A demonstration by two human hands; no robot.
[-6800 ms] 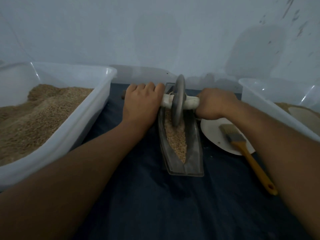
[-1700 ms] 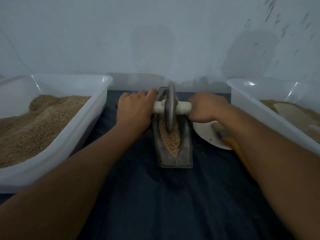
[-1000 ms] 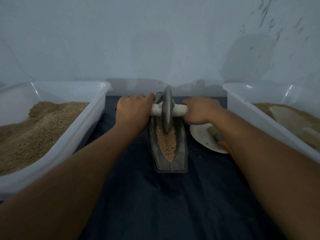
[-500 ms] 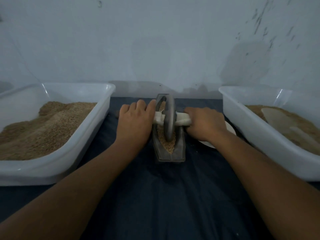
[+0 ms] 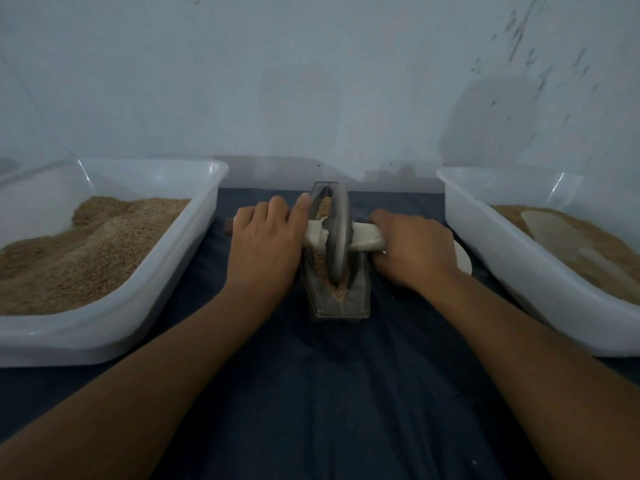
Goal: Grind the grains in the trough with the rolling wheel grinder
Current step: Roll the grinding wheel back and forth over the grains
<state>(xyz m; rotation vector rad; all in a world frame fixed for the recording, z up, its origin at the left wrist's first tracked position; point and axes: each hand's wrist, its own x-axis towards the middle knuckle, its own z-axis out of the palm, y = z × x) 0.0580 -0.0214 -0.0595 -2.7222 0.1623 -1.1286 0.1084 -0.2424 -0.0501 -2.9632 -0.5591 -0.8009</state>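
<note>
Two white plastic tubs, one at frame left (image 5: 114,327) and one at frame right (image 5: 540,299), wall in the narrow grey metal trough (image 5: 360,296) at centre; dark cloth-covered surface (image 5: 329,403) lies open across the lower middle.

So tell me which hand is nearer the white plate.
Right. The right hand grips the axle just beside the plate, partly covering it. The left hand grips the axle across the trough, on the wheel's far side.
</note>
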